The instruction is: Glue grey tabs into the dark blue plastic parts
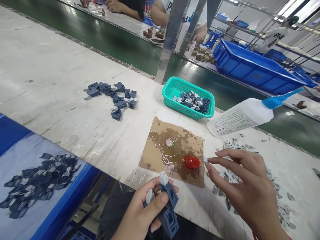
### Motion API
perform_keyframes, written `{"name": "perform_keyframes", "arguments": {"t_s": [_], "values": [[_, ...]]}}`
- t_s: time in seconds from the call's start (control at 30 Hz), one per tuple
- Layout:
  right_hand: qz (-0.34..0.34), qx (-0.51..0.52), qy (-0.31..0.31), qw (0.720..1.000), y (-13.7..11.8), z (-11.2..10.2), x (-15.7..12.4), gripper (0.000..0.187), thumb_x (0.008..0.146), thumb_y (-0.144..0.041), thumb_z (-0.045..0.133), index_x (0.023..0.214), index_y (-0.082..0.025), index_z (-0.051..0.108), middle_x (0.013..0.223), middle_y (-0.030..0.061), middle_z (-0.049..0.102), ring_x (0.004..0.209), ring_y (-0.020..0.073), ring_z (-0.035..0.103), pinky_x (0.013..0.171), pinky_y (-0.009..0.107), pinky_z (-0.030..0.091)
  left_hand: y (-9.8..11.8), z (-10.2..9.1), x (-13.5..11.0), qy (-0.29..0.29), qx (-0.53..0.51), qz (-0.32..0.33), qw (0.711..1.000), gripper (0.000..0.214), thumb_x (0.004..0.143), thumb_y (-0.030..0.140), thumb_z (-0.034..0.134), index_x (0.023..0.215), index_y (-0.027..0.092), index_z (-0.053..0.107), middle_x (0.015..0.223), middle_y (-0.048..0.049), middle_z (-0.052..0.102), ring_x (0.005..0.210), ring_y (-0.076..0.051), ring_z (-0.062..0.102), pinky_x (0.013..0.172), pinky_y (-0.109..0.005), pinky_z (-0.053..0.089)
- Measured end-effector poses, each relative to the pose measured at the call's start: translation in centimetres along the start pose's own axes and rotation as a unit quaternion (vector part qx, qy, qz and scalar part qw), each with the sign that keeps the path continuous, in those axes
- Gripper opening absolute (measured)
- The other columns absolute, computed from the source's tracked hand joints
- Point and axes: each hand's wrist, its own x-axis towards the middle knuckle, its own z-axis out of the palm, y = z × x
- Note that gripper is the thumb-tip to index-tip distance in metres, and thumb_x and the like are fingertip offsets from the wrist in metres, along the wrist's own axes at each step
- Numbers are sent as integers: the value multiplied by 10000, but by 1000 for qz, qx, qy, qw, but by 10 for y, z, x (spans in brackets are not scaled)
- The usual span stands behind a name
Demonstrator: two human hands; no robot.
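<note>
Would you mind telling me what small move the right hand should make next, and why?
Probably dip the small white piece, pinched in the right hand, into the red cap on the stained cardboard. The piece sits right beside the cap, and the left hand holds dark blue parts already topped with white pieces.

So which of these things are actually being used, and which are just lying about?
In use: left hand gripping dark blue plastic pieces; right hand pinching a small white piece; red cap on wet cardboard.
Lying about: glue bottle, teal basket, blue crate.

Bright overhead light, wet glare, edges warped
</note>
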Motion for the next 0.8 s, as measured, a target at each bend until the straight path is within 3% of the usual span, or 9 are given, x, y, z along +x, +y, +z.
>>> {"name": "perform_keyframes", "arguments": {"t_s": [0.23, 0.37, 0.5, 0.63, 0.73, 0.8], "values": [[42, 164, -25, 985, -41, -5, -8, 66, 746, -173, 606, 784, -223, 625, 819, 39, 565, 765, 150, 545, 586, 259, 474, -13, 3, 4, 21, 13, 81, 996, 436, 570, 490, 779, 933, 255, 724, 712, -1, 545, 484, -34, 380, 377, -121, 239], [79, 210, -16, 974, -52, 6, -12, 56, 732, -165, 609, 742, -215, 630, 777, 34, 579, 713, 141, 575, 574, 255, 506, -13, 4, 4, -9, 39, 101, 994, 380, 607, 524, 738, 891, 270, 727, 635, 37, 435, 471, -37, 307, 381, -138, 220], [91, 230, -19, 969, -57, 14, -15, 47, 714, -165, 626, 735, -205, 638, 765, 41, 589, 698, 144, 585, 575, 258, 520, -12, 2, 3, -16, 57, 100, 993, 411, 632, 528, 716, 946, 263, 704, 666, 24, 484, 467, -42, 308, 389, -159, 215], [65, 208, -15, 976, -55, 13, -17, 63, 711, -153, 627, 753, -200, 629, 770, 42, 587, 709, 141, 576, 573, 247, 520, -9, 2, 1, -10, 109, 104, 989, 475, 640, 571, 683, 953, 214, 693, 622, 33, 428, 478, -58, 295, 402, -171, 239], [18, 173, -38, 984, -53, 8, -18, 146, 688, -110, 650, 806, -195, 633, 791, 49, 593, 746, 151, 576, 614, 261, 525, -7, 3, -1, 1, 136, 127, 983, 380, 675, 505, 683, 924, 218, 703, 654, 10, 507, 515, -88, 373, 415, -180, 294], [-6, 172, -50, 984, -51, 6, -19, 191, 680, -82, 655, 837, -189, 634, 788, 51, 591, 753, 154, 575, 614, 260, 527, -7, 3, -2, 3, 153, 179, 972, 273, 701, 453, 677, 870, 241, 717, 685, 2, 598, 583, -121, 470, 505, -187, 380]]}}
